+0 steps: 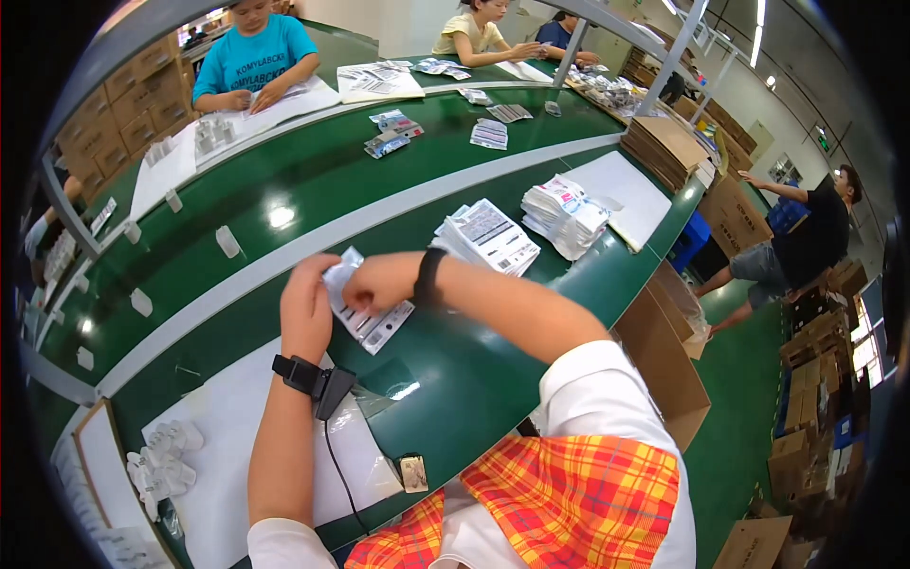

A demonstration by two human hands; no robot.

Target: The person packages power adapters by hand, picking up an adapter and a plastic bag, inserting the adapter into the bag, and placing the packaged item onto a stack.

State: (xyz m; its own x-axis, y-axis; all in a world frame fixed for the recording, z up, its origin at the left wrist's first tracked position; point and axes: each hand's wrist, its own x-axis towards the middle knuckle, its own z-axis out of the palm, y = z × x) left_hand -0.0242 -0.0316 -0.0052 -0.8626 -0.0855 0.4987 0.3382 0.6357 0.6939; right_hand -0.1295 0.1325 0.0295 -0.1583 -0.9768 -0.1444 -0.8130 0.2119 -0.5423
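Observation:
A small printed pouch (375, 332), white and silvery, stands tilted over the green work table in front of me. My left hand (307, 296) grips its left edge, fingers largely hidden behind it. Curled over the pouch's upper part, my right hand (377, 282) has its fingers closed on it; the fingertips are partly hidden. What the pouch contains cannot be seen. Just beyond my right wrist lies a stack of flat printed pouches (491, 237). To the right of that sits a second, banded-looking pile of pouches (566, 216).
White plastic pieces (163, 465) cluster on a white sheet (223, 417) at lower left. A conveyor belt (313, 194) carries scattered pouches and clear-white pieces beyond a grey rail (379, 201). Co-workers sit across it. Cardboard sheets (664, 152) and an open carton (668, 356) are at right.

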